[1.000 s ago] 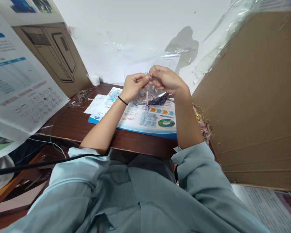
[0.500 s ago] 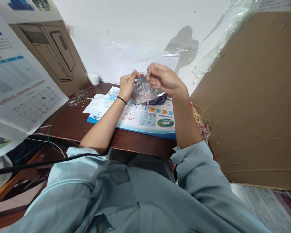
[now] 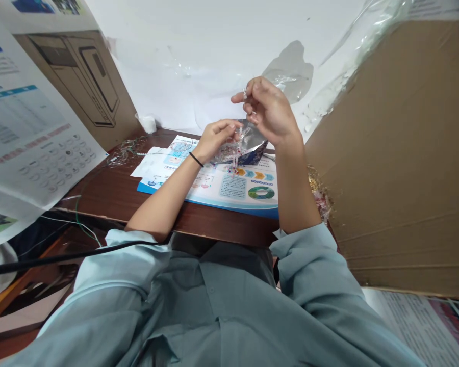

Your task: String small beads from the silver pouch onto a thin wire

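My left hand is low over the printed sheet, its fingers closed in a pinch at a short clear, beaded-looking strip. My right hand is raised higher, palm turned inward, with a tiny whitish piece pinched at its fingertips. Whether a thin thread joins the two hands cannot be made out. Below them lies a clear bag of small pink and clear beads, partly behind my left hand. A dark blue patterned pouch with a silvery inside stands open beside it.
Printed sheets cover part of the brown table. Tangled thread and a white roll lie at the left. Cardboard walls enclose the sides. Wrapped gold and red bits sit along the right edge. A black cable crosses my sleeve.
My right hand has risen and moved away from my left hand. My left hand has shifted right and slightly down, over the bead bag. The pouch's silvery inside now shows more.
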`<state>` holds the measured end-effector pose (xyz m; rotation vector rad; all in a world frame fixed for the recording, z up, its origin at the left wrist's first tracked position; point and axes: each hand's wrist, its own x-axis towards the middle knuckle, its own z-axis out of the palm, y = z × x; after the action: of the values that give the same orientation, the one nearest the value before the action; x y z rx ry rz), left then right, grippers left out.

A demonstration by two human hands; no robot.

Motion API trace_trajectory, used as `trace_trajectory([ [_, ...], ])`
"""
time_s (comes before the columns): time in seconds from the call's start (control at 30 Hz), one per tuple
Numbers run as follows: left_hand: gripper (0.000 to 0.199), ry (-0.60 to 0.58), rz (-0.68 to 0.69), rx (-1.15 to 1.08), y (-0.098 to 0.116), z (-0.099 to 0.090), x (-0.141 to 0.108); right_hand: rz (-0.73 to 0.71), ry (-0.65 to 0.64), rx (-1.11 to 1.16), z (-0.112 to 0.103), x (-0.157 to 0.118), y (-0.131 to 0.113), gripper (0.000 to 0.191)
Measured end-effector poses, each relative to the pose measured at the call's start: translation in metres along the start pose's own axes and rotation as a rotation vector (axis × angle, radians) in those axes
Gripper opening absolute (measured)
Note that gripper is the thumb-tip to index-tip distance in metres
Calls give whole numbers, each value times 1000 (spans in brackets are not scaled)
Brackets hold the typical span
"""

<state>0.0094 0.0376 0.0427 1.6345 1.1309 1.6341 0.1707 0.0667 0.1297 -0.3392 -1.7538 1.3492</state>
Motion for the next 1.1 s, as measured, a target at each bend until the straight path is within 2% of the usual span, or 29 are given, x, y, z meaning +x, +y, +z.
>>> trace_trajectory([
  [0.13,37,34,-22,-58,1,0,2,114,-7,-9,1,-2,-3,25],
  [0.23,37,25,-80,-185,2,-7,3,173,-31,-36,-1,-3,-3,25],
  [0.3,37,17,-107,-278,5,-12,4,200,-79,-48,-4,-4,-2,25],
  [0.37,38,31,-112,-326,9,-19,4,246,-187,-86,-7,-6,0,25],
  [0.47,40,93,-92,-266,14,-28,6,319,-397,-152,-12,-11,4,28],
  [0.53,44,144,-71,-150,15,-34,7,344,-472,-159,-15,-14,6,28],
  [0.63,52,198,-16,-25,12,-43,9,353,-503,-150,-21,-17,8,28],
  [0.73,58,221,-6,-16,6,-46,10,321,-483,-146,-26,-16,10,29],
  [0.8,56,191,-70,-48,2,-43,12,274,-404,-147,-27,-13,10,28],
  [0.9,54,62,-207,-99,1,-33,12,226,-273,-179,-23,-8,7,27],
  [1.0,53,-69,-295,-92,7,-19,7,212,-248,-293,-16,-6,4,26],
  [1.1,47,-204,-337,-53,16,-7,0,125,-253,-426,-8,-5,5,29],
])
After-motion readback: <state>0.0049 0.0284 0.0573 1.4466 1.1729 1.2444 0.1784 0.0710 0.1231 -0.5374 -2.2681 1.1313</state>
